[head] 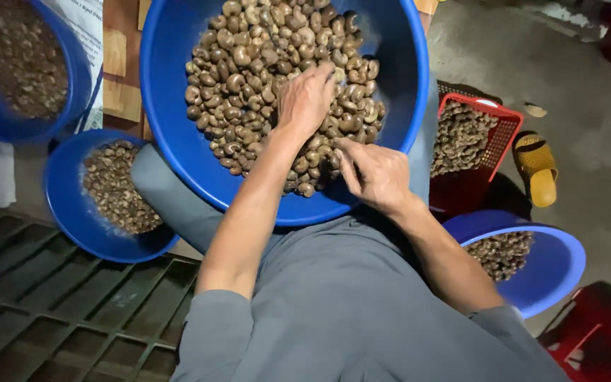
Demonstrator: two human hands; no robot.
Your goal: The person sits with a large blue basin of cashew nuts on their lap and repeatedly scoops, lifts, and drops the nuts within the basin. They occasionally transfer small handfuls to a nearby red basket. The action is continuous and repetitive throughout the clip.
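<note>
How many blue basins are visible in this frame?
4. A large basin of nuts on the lap under both hands, a smaller one at lower left, one cut off at the upper left edge, and one at lower right. Others may lie outside the frame.

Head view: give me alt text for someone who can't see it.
Both hands work in a large blue basin of brown cashew nuts on the person's lap: left hand reaching into the pile, right hand picking at its near edge. Smaller blue bowls and a red basket of nuts stand around.
</note>
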